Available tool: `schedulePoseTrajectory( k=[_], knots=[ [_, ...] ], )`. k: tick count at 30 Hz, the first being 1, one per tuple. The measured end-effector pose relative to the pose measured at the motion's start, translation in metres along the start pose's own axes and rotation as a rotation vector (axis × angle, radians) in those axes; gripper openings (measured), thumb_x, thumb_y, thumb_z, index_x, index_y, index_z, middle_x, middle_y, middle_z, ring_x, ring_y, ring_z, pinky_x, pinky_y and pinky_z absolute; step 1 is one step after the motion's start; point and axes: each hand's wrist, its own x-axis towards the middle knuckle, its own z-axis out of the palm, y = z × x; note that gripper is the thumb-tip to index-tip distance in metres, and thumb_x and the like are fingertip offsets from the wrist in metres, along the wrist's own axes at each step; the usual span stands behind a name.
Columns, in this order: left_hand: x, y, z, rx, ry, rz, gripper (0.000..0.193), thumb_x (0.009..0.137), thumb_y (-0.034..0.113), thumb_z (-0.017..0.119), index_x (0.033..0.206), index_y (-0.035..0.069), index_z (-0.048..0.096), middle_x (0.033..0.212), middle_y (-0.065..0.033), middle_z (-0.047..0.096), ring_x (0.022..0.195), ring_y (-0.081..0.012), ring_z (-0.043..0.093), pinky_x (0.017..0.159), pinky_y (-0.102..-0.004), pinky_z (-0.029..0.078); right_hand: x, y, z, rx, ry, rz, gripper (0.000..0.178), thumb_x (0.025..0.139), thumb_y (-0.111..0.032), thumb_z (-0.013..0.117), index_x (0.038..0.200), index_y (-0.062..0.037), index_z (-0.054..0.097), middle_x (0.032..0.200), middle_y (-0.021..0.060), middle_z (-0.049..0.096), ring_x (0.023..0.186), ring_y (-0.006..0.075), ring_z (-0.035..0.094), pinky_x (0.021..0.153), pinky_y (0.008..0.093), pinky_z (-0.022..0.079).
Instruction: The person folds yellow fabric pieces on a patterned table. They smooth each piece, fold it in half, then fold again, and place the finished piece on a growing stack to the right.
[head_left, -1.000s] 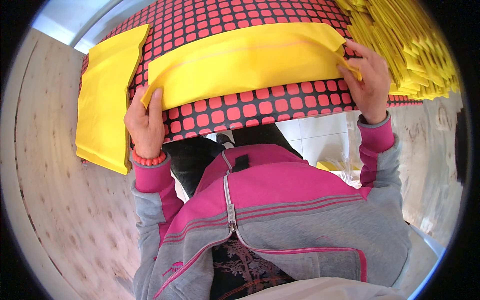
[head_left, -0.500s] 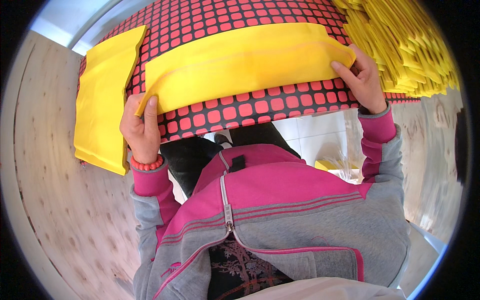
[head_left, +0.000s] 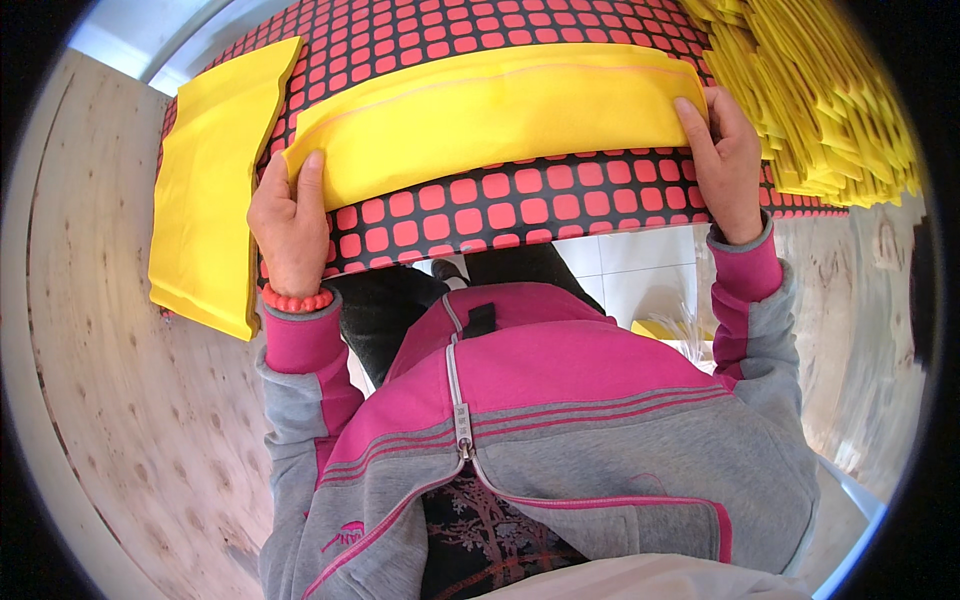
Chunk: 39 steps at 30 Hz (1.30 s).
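I am pressing a long yellow envelope [head_left: 500,120] flat near the front edge of the table [head_left: 520,205], which wears a black cloth with red squares. My left hand [head_left: 290,225] is pinning its left end with flat fingers, and my right hand [head_left: 725,165] is holding down its right end, likely to keep it straight. A second yellow envelope [head_left: 215,180] is overhanging the table's left edge; a fanned stack of yellow envelopes [head_left: 820,100] is sitting at the right edge.

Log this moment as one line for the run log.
left hand: flat on left end of yellow envelope | right hand: pressing its right end | surface: red-and-black mat | nearby: yellow stack, yellow pile
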Motion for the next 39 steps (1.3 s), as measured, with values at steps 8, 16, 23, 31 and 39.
schedulePoseTrajectory(
  k=[8,16,23,31,39],
  knots=[
    [0.005,0.001,0.006,0.252,0.043,0.104,0.017,0.101,0.012,0.064,0.093,-0.002,0.058,0.074,-0.0215,0.053,0.064,-0.0361,0.044,0.061,-0.0378,0.045,-0.001,-0.008,0.005,-0.167,0.052,-0.037,0.019,0.100,-0.021,0.065,0.098,-0.0020,0.063,0.080,0.0137,0.063,0.067,0.0300,0.058,0.064,0.0361,0.047],
    [0.011,-0.005,0.008,0.366,0.005,0.116,0.015,0.100,0.014,0.065,0.103,-0.001,0.065,0.081,-0.0251,0.064,0.075,-0.0421,0.065,0.064,-0.0436,0.051,0.011,0.007,-0.003,-0.110,-0.117,-0.009,0.022,0.099,-0.022,0.065,0.096,-0.0008,0.062,0.074,0.0122,0.056,0.066,0.0246,0.054,0.062,0.0363,0.044],
    [0.009,-0.015,0.009,0.423,0.085,0.180,0.034,0.098,0.019,0.067,0.127,0.001,0.066,0.110,-0.0233,0.073,0.100,-0.0407,0.071,0.086,-0.0439,0.056,0.004,0.005,0.004,-0.013,-0.047,0.051,0.024,0.096,-0.019,0.070,0.114,-0.0035,0.066,0.078,0.0072,0.063,0.064,0.0166,0.056,0.062,0.0307,0.047],
    [0.012,-0.013,0.006,0.367,0.049,-0.019,0.040,0.097,0.020,0.068,0.133,0.002,0.064,0.118,-0.0232,0.071,0.105,-0.0391,0.071,0.091,-0.0418,0.055,-0.001,0.000,0.008,-0.148,-0.002,0.057,0.034,0.095,-0.017,0.070,0.127,-0.0077,0.065,0.076,0.0042,0.061,0.064,0.0160,0.055,0.061,0.0313,0.045],
    [0.016,0.033,0.006,0.534,0.159,0.407,0.042,0.090,0.013,0.073,0.129,-0.001,0.064,0.117,-0.0197,0.071,0.109,-0.0373,0.068,0.095,-0.0433,0.054,-0.002,-0.001,0.009,-0.129,0.030,0.037,0.033,0.095,-0.018,0.071,0.126,-0.0070,0.065,0.075,0.0048,0.059,0.066,0.0177,0.056,0.063,0.0314,0.046]
  ],
)
